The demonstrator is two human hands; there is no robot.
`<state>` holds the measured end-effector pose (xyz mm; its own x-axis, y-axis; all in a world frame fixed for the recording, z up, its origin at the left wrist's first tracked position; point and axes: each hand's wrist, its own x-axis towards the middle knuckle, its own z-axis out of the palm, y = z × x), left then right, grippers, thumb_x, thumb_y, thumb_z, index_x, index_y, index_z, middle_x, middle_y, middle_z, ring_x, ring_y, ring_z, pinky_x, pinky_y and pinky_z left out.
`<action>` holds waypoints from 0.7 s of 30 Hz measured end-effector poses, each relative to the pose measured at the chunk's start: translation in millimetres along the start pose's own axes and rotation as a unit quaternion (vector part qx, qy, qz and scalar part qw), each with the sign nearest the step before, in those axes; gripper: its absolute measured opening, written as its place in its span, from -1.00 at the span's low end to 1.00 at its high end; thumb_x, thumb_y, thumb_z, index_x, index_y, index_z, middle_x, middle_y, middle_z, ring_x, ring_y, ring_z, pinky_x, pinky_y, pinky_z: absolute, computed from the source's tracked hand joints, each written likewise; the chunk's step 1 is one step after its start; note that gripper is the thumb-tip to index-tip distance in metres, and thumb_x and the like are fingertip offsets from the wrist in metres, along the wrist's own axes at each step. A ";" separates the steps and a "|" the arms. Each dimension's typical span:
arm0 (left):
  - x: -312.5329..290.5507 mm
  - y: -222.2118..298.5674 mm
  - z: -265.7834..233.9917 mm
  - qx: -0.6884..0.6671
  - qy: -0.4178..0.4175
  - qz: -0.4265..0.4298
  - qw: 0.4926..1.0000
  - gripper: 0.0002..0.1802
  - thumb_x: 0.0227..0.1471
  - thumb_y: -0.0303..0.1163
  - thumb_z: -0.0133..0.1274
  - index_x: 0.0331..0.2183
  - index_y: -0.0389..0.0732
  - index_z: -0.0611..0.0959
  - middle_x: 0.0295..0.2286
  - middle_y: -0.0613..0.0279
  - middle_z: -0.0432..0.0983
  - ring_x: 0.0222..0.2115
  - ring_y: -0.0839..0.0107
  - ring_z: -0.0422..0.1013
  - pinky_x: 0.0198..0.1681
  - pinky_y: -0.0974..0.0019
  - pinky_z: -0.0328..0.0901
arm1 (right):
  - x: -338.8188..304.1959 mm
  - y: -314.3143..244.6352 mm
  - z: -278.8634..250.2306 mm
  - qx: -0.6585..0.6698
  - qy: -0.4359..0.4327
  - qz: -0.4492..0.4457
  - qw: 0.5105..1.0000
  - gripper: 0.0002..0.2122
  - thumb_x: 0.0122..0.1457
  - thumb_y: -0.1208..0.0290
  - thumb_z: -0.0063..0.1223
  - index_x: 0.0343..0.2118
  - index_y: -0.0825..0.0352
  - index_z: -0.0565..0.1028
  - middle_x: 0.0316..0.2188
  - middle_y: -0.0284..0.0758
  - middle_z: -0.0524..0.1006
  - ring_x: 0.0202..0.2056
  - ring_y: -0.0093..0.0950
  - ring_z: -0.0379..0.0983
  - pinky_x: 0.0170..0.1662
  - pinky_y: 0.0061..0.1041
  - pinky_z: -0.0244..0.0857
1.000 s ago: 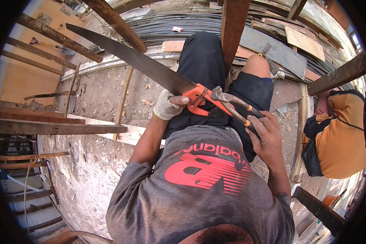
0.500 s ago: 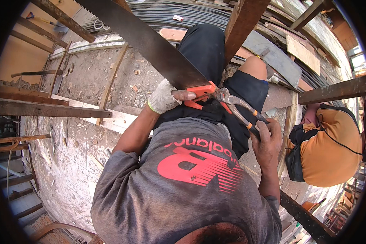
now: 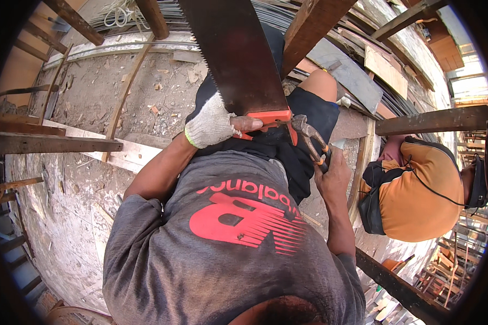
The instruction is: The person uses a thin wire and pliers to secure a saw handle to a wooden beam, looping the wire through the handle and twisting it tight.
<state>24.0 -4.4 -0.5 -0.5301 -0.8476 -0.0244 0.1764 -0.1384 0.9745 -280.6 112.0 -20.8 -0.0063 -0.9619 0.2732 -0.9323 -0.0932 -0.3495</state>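
My left hand [image 3: 214,124], in a pale knit glove with the thumb tip bare, grips the orange handle end of a handsaw [image 3: 243,57]. Its wide dark blade points up and away from my lap, with the teeth on the left. In my bare right hand [image 3: 333,176] is a pair of pliers [image 3: 311,142] with orange and black grips. Their jaws are at the right end of the saw handle [image 3: 271,117], beside the blade's base. Whether they clamp a fastener there I cannot make out.
At the right, a person in an orange top [image 3: 425,189] bends over nearby. Wooden posts [image 3: 314,30] and beams [image 3: 434,120] surround me. Metal rods, a grey sheet [image 3: 350,76] and planks lie ahead. Wood scraps litter the dirt floor [image 3: 162,81].
The saw blade has swung from slanting up-left to nearly upright. The right hand has turned and shifted left with the pliers, whose handles are now closer together. The view has shifted slightly.
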 end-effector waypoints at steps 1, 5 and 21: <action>0.8 -1.3 0.5 -0.017 -0.004 -0.016 1.000 -0.50 0.02 -0.48 0.32 0.00 -0.26 0.52 -0.22 0.13 0.62 -0.27 0.36 0.59 -0.31 0.34 0.50 | 1.2 3.6 -0.2 0.006 -0.007 -0.004 1.000 -0.65 0.03 0.45 0.33 -0.17 0.34 0.40 -0.47 -0.11 0.49 -0.43 -0.08 0.50 -0.38 -0.16 0.33; 6.5 -17.7 2.1 -0.006 -0.007 -0.023 1.000 -0.44 -0.02 -0.46 0.36 0.01 -0.23 0.50 -0.26 0.19 0.61 -0.33 0.45 0.57 -0.41 0.42 0.47 | -1.4 4.6 -4.9 0.142 -0.108 0.035 0.983 -0.81 0.17 0.44 0.22 -0.31 0.35 0.40 -0.61 -0.15 0.38 -0.59 -0.30 0.39 -0.48 -0.27 0.26; 49.4 -14.3 14.4 0.222 -0.090 -0.021 0.971 -0.59 -0.10 -0.28 0.38 -0.22 -0.29 0.67 -0.46 0.20 0.61 -0.53 0.52 0.52 -0.54 0.39 0.39 | -14.0 58.8 -57.5 0.445 -0.491 0.304 0.685 -0.64 0.11 0.21 0.33 -0.23 0.45 0.55 -0.51 -0.29 0.59 -0.52 -0.48 0.56 -0.42 -0.51 0.42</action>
<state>-16.7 -37.0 -12.4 -0.6722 -0.7375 -0.0654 -0.2021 0.0978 0.9745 -356.2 134.8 6.3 0.3577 -0.5613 -0.7463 -0.2725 0.7017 -0.6583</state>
